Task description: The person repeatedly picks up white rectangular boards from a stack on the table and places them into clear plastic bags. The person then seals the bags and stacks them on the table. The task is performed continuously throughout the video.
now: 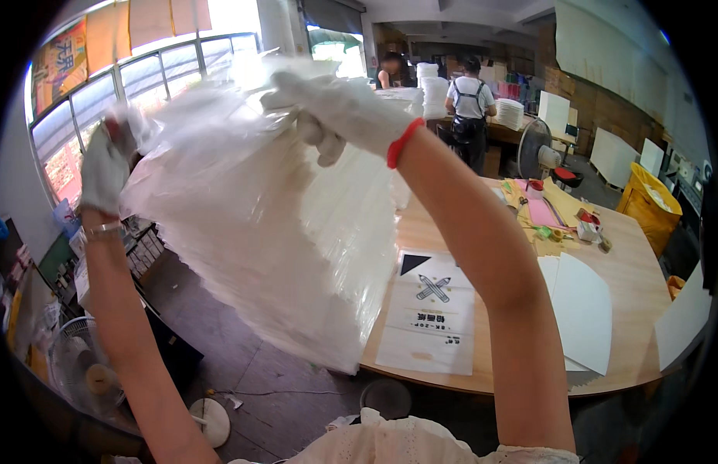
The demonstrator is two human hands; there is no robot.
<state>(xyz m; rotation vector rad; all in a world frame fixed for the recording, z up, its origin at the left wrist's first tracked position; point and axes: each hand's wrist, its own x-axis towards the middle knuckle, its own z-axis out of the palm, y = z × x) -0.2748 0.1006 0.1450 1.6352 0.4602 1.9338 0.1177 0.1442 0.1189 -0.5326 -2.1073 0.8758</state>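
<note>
A tall, slanting stack of clear plastic bags (243,209) fills the middle of the head view, its glossy edges fanned out at the near side of the table. Wearing a white glove with a red cuff, my right hand (336,116) is closed on crinkled film of a plastic bag at the top of the stack. My left hand (104,170), also in a white glove, is raised at the stack's left edge; motion blurs its fingers. Right of the stack, a flat printed plastic bag (427,329) with crossed pencils and a black corner lies on the table.
White sheets (581,309) lie on the wooden table (498,232), with tape rolls and scissors farther back. A standing fan (535,147) and a yellow sack (650,205) stand beyond. Another fan (88,363) is at lower left. Two people work at the back.
</note>
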